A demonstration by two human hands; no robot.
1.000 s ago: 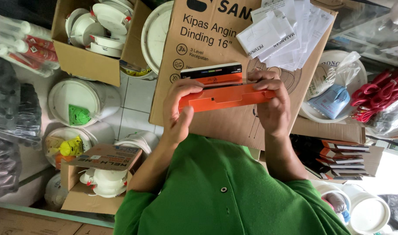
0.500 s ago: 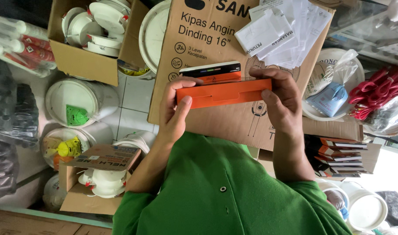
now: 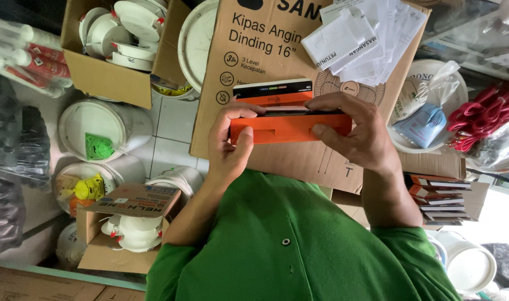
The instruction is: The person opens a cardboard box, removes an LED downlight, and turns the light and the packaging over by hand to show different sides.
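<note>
left hand (image 3: 229,147) curled round one end of orange flat box (image 3: 288,127), thumb pressed on its face | right hand (image 3: 352,134) clamped on the other end, fingers over the top edge | box held level before large brown carton (image 3: 254,50), possibly a second orange pack (image 3: 273,92) behind | white buckets (image 3: 101,125) at left | green shirt (image 3: 299,245) below

large cardboard box (image 3: 277,56) top cut off, orange box (image 3: 290,127) ends hidden by fingers (image 3: 327,134)

White tiled floor (image 3: 166,131) carries: big cardboard box (image 3: 265,61) w/ paper sheets (image 3: 366,39) on top, white buckets (image 3: 101,131) beside it, open box (image 3: 107,78) of white lamp fittings, small carton (image 3: 126,234) w/ more fittings, black bags (image 3: 15,150) at edge.
</note>
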